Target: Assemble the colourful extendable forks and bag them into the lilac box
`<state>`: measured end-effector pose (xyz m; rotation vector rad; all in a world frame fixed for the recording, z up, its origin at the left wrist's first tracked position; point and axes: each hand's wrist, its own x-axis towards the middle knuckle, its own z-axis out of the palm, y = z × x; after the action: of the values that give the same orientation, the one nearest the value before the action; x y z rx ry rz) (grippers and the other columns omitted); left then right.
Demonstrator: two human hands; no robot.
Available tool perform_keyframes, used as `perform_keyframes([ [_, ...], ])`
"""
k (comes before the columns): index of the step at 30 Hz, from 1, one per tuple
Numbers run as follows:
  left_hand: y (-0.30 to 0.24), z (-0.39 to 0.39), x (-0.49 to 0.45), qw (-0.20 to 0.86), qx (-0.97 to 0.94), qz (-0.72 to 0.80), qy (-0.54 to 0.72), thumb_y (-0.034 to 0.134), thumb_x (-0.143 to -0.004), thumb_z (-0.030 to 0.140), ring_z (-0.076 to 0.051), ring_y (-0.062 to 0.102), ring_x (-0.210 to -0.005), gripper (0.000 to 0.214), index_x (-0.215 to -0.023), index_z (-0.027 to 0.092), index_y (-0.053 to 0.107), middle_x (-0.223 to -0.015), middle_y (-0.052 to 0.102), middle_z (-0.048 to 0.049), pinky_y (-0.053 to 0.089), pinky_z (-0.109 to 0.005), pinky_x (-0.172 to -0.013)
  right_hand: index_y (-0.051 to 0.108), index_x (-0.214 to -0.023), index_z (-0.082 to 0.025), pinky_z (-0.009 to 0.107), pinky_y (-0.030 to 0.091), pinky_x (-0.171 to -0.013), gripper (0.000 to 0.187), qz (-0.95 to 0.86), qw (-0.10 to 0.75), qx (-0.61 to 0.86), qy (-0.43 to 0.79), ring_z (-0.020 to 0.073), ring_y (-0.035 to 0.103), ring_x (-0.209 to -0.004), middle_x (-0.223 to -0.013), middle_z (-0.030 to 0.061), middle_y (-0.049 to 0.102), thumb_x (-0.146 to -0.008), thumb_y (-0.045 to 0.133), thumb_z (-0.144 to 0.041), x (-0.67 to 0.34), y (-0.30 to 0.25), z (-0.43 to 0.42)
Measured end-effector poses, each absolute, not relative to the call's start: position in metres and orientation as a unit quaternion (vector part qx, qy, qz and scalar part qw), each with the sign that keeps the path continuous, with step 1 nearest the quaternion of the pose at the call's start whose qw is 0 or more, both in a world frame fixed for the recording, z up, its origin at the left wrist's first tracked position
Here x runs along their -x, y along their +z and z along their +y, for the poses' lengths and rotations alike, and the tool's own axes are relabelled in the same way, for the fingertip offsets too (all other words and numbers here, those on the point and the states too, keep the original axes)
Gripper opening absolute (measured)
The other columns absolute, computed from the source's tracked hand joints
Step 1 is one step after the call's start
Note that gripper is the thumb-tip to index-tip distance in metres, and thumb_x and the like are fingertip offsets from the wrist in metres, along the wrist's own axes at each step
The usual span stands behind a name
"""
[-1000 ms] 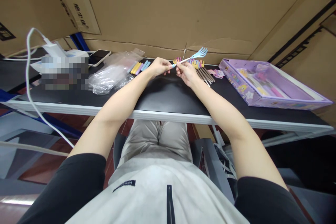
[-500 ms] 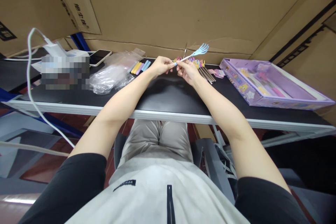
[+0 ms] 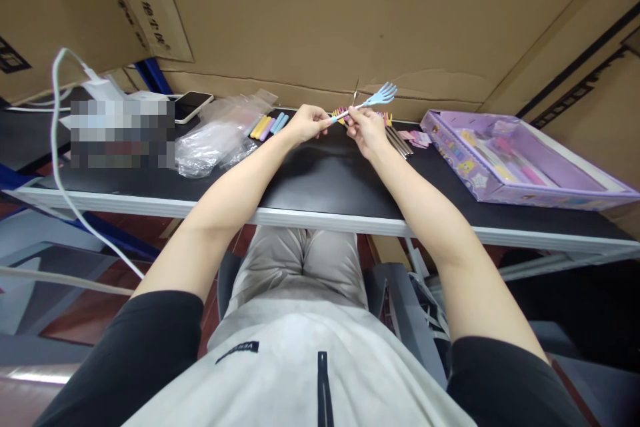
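Note:
A light-blue back scratcher (image 3: 384,95) with a hand-shaped head and a pale thin rod is held above the black table, its head pointing up and to the right. My left hand (image 3: 309,125) grips its light-blue handle end. Further up the rod, close to the head, my right hand (image 3: 367,130) pinches it between thumb and finger. Behind and beside the right hand lie several metal rods (image 3: 399,140) with coloured claw-like heads, partly hidden by that hand. Left of my left hand sit several yellow, purple and blue handles (image 3: 269,127) in a row.
Clear plastic bags (image 3: 213,140) lie left of the handles, near a phone (image 3: 194,107) and a white charger with cable (image 3: 104,91). Pink cards (image 3: 416,139) lie right of the rods. A purple box (image 3: 493,190) stands at the right. Cardboard (image 3: 320,20) walls the back.
My right hand has slid along the rod, up and to the right towards the head. My left hand stays at the handle end, with more of it showing.

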<state>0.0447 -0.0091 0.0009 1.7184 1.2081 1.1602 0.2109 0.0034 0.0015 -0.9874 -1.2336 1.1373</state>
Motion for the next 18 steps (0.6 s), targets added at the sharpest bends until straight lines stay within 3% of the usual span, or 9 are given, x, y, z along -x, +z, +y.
perform_keyframes([
  [7,0.002,-0.012,-0.047,0.343,-0.680,0.478,0.438,0.070,-0.095,0.011,-0.008,0.045,-0.050,0.023,-0.074,0.016,0.061,-0.058,0.058,0.0034,0.037,-0.021,-0.057,0.043,-0.074,-0.022,0.012,0.031,-0.042,0.043,-0.503,0.563,0.425,0.499,0.0020,0.038,-0.042,-0.053,-0.0108,0.045,-0.096,0.079,-0.028,-0.207,0.002,-0.001],
  [12,0.003,-0.012,-0.051,0.335,-0.686,0.486,0.426,0.071,-0.095,0.018,-0.010,0.047,-0.053,0.022,-0.076,0.018,0.059,-0.060,0.058,0.0031,0.040,-0.023,-0.062,0.047,-0.077,-0.022,0.013,0.032,-0.041,0.039,-0.498,0.557,0.438,0.500,0.0025,0.040,-0.039,-0.053,-0.0102,0.049,-0.097,0.078,-0.032,-0.202,0.005,-0.003],
  [18,0.003,-0.006,-0.041,0.209,-0.752,0.479,0.403,0.071,-0.090,0.019,-0.022,0.063,-0.087,0.016,-0.076,0.018,0.063,-0.075,0.066,-0.0040,0.044,-0.029,-0.085,0.052,-0.081,-0.021,0.016,0.038,-0.040,0.043,-0.539,0.499,0.438,0.519,0.0040,0.048,-0.039,-0.060,-0.0072,0.060,-0.088,0.088,-0.043,-0.197,0.003,-0.008],
])
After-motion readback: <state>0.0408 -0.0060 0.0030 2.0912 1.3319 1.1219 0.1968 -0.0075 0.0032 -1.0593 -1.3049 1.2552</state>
